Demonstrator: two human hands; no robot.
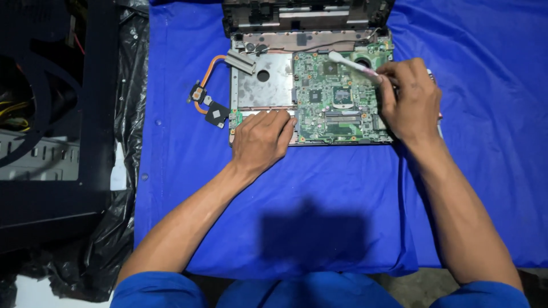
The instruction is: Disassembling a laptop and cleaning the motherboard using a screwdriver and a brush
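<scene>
Circuit board (337, 105) lies in the laptop base (268, 85) on the cloth (319, 188); heat pipe (206, 94) left — computer case (51, 114) farther left.

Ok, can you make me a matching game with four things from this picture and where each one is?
Things:
1. swab
2. left hand
3. heat pipe
4. cloth

Places:
A. lying left of the laptop base, on the cloth
B. spread under everything on the table
C. pinched in the right hand, tip over the green board
D. pressing on the front edge of the laptop base

Pairs: 1-C, 2-D, 3-A, 4-B
</scene>
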